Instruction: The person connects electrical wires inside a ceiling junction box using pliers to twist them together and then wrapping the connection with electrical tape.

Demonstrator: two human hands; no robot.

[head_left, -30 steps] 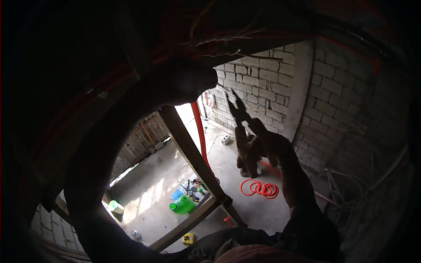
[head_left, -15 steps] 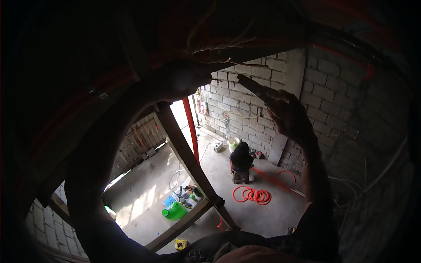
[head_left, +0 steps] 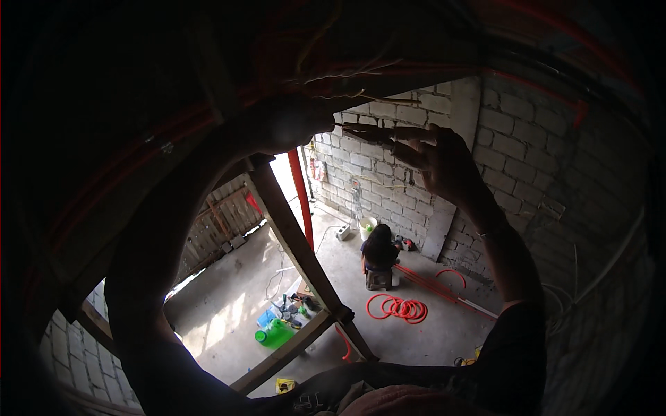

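Note:
My left hand [head_left: 295, 125] is raised among dark overhead framing and red conduit, its fingers closed; whatever they grip is too dark to make out. My right hand [head_left: 444, 159] holds a pair of pliers [head_left: 371, 135] roughly level, with the jaws pointing left, just beside my left fingertips; I cannot tell whether they touch. Loose wires [head_left: 392, 100] hang from overhead a little above both hands. A red conduit [head_left: 300, 194] drops steeply behind my left hand.
Wooden beams [head_left: 291, 243] cross below me. Down on the concrete floor, a person [head_left: 380, 249] sits on a low stool by a bucket [head_left: 368, 225]. Red conduit coils [head_left: 395, 308], a green jug [head_left: 276, 335] and assorted tools lie there. A block wall [head_left: 513, 132] stands at right.
My right hand has risen, swinging the pliers from steep to nearly level beside my left fingers. The seated person below, hidden behind my right hand a second ago, now shows.

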